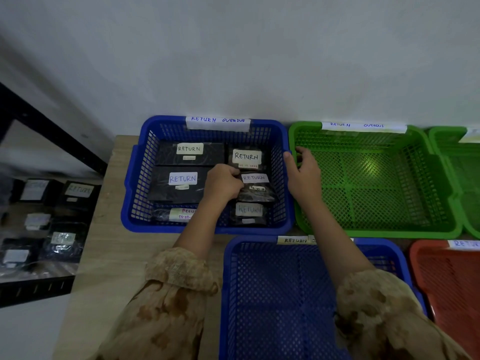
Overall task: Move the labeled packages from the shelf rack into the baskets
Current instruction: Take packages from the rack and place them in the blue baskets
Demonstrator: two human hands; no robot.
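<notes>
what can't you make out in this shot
Head view:
- Shelf packages: labels blurred.
- Front package in the far blue basket: label half hidden by the left forearm.
- Near basket's label: cut short by the right arm.
- Red basket: cut off by the right edge.
- Date slips: too small.

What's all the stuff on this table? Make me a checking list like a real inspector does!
Surface: wooden table, baskets standing on it.
Job's things: far blue basket holds six labeled packages; green basket, near blue basket and orange basket beside it; shelf rack at the left holds more packages, blurred.
Clutter: nothing seen.
Hands: left hand grips the held package inside the far blue basket; right hand sits where the far blue basket and green basket rims meet, grip unclear.
Cables: nothing seen.
Surroundings: white wall behind the table.
</notes>
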